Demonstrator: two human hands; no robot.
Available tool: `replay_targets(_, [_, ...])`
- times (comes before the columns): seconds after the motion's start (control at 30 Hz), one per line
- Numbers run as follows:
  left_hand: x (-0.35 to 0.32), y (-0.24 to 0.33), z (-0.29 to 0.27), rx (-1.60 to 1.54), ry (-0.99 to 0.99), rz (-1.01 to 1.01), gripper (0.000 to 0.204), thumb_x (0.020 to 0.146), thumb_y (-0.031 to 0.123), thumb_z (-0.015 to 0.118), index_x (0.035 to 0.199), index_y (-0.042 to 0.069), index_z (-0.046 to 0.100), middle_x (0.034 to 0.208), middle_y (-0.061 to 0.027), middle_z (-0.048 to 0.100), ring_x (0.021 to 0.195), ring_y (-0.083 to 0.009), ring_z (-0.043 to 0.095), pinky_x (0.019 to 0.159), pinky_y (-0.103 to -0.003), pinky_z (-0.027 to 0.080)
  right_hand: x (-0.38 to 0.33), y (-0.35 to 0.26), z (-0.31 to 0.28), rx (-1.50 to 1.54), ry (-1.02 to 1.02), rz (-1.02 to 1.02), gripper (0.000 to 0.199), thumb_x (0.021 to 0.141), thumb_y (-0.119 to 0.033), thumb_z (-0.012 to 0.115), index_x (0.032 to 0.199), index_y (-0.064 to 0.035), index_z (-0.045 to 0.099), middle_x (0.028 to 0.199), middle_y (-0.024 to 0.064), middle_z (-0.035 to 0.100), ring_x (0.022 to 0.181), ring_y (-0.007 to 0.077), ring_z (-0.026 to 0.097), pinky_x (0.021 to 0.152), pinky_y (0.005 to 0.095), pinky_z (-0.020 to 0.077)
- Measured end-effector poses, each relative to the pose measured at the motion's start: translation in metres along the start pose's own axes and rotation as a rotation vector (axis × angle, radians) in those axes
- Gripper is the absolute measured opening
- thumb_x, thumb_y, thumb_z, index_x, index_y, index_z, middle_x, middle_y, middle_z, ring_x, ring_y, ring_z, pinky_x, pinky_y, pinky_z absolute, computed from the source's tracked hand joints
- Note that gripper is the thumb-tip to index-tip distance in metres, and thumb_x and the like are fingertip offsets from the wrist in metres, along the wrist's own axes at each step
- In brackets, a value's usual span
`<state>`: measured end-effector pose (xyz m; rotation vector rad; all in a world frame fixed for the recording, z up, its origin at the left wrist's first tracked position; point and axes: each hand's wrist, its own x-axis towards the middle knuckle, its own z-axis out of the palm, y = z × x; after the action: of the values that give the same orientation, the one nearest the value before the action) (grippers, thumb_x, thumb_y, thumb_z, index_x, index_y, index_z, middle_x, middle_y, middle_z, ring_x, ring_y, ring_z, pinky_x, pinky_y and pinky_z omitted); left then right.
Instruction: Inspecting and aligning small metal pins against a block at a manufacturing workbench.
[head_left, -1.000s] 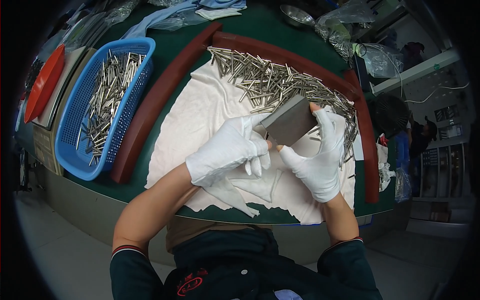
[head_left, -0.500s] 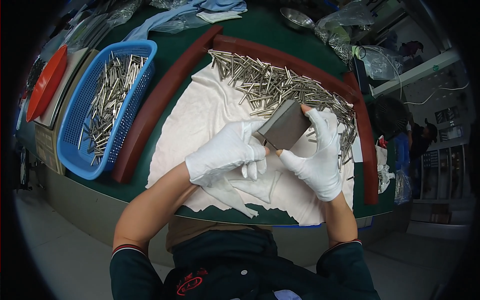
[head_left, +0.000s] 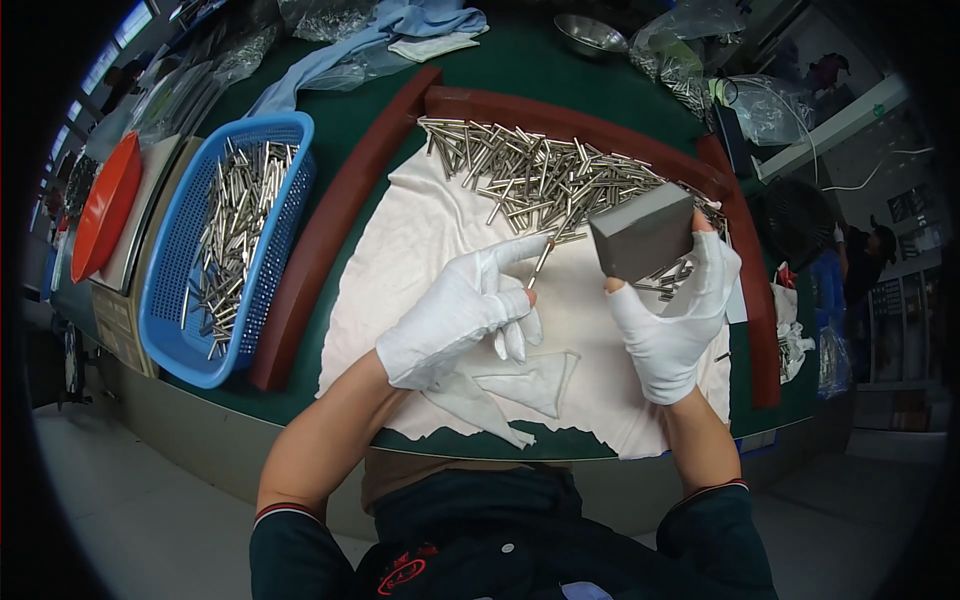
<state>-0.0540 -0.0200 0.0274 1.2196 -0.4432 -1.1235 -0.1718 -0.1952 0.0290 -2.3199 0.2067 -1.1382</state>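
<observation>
Both hands wear white gloves: the left hand (head_left: 462, 312) pinches one thin pin (head_left: 541, 263) between thumb and forefinger, its tip raised over the white cloth (head_left: 420, 240), while the right hand (head_left: 672, 320) grips a grey block (head_left: 645, 238) between thumb and fingers, held just right of the pin and apart from it. Beyond the cloth's far edge a large heap of pins (head_left: 545, 180) lies against the red-brown rim (head_left: 560, 108), spilling down behind the block. Left of the cloth, past a red-brown bar (head_left: 335, 215), a blue basket (head_left: 170, 300) holds a fair layer of pins, though its bottom shows through in places. Judging by that, the work looks partly done: a good share sits in the basket, but the heap by the rim seems at least as big, so much is left. All of it rests on the green counter (head_left: 520, 60).
</observation>
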Motion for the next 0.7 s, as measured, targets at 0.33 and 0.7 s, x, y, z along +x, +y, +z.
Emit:
replay_targets(0.33, [-0.002,0.010,-0.008,0.554,0.640,0.423,0.033,0.081,-0.005,0.055,0.114,-0.002,0.059,0.070,-0.0046,0.063,0.056,-0.0024,0.050,0.052,-0.017,0.039,0.019,0.038,-0.025,-0.183,0.217,0.006,0.084,0.057,-0.011,0.084,0.130,-0.0016,0.043,0.111,0.0109,0.043,0.100,0.0221,0.048,0.086,0.0323,0.0427])
replay_targets(0.7, [-0.034,0.035,-0.028,1.119,0.929,0.672,0.020,0.082,-0.007,0.057,0.100,-0.002,0.064,0.073,-0.0069,0.064,0.060,-0.0080,0.057,0.056,-0.020,0.046,0.030,0.061,-0.032,-0.134,0.420,0.015,0.079,0.061,-0.015,0.085,0.127,-0.0005,0.045,0.108,0.0092,0.043,0.095,0.0174,0.051,0.082,0.0272,0.0474])
